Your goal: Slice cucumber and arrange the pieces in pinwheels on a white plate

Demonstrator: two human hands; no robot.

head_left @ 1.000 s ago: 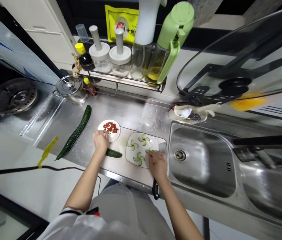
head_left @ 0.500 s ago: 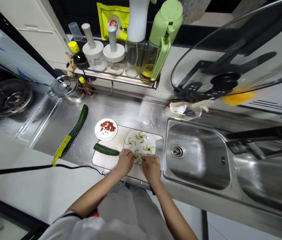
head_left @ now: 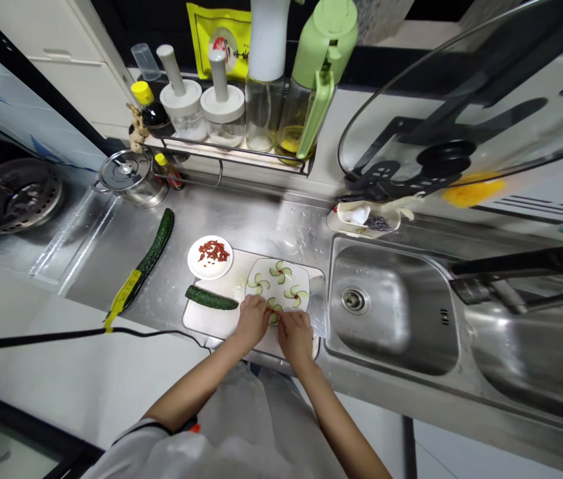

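A white plate [head_left: 301,274] lies on the cutting board [head_left: 209,320], with several pinwheels of thin cucumber slices with red centres on it. My left hand [head_left: 252,321] is over the plate's near left edge, its fingertips pinched around a tiny red goji berry. From the right, my right hand [head_left: 297,336] reaches the near cucumber pinwheel [head_left: 274,319], fingers pinched; what they hold is hidden. The fingertips of both hands nearly meet there. A cut piece of cucumber [head_left: 211,298] rests on the board left of my left hand. Behind it, a small white dish [head_left: 193,267] holds red goji berries [head_left: 213,251].
A long cucumber [head_left: 155,247] with yellow tape lies on the steel counter at left. A lidded pot [head_left: 134,178] stands behind it. Jars and an oil bottle [head_left: 311,86] fill the rack [head_left: 241,156]. The sink [head_left: 395,313] is at right.
My right hand has moved left, closer to my left hand, over the near cucumber pinwheel. My left hand stays about where it was. The view has shifted slightly.
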